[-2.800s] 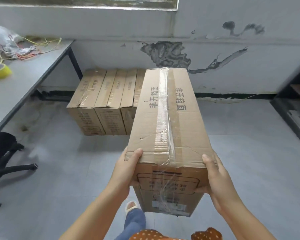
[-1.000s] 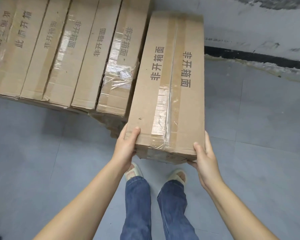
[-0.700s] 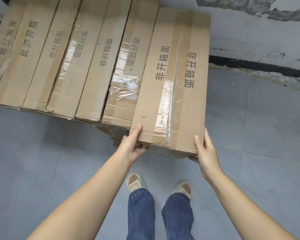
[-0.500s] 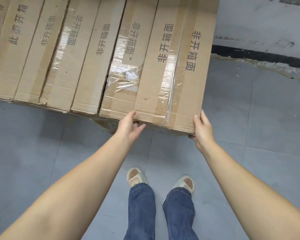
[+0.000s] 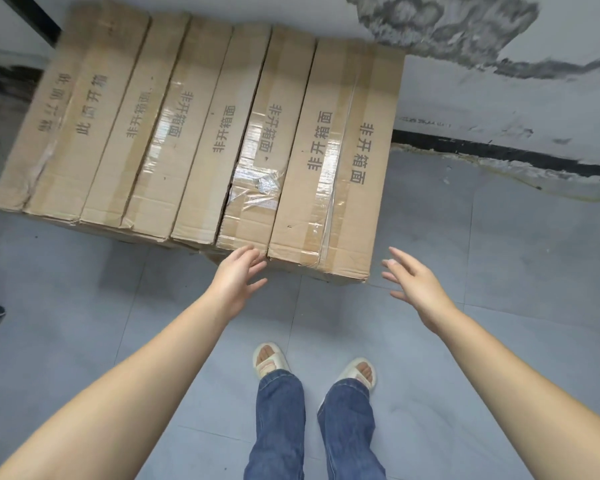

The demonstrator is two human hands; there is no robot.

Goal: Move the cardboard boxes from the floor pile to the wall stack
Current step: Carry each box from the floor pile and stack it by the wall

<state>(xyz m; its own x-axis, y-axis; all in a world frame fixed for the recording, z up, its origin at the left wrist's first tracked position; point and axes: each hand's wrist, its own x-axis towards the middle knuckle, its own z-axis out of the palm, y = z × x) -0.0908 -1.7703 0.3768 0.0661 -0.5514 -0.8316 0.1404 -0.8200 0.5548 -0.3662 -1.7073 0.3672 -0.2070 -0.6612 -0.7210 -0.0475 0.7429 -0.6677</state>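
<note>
Box sits at the wall stack's right end, left hand and right hand empty, fingers spread — next, a turn to the floor pile.

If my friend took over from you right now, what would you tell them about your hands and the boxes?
Left hand: open, empty, fingertips near the row's front edge; whether they touch it is unclear.
Right hand: open, empty, clear of the boxes.
The rightmost box lies at the right end of the row of boxes by the wall.
Done: that box is placed and let go.
Left: the floor pile is out of view, so turn and check for more.
</note>
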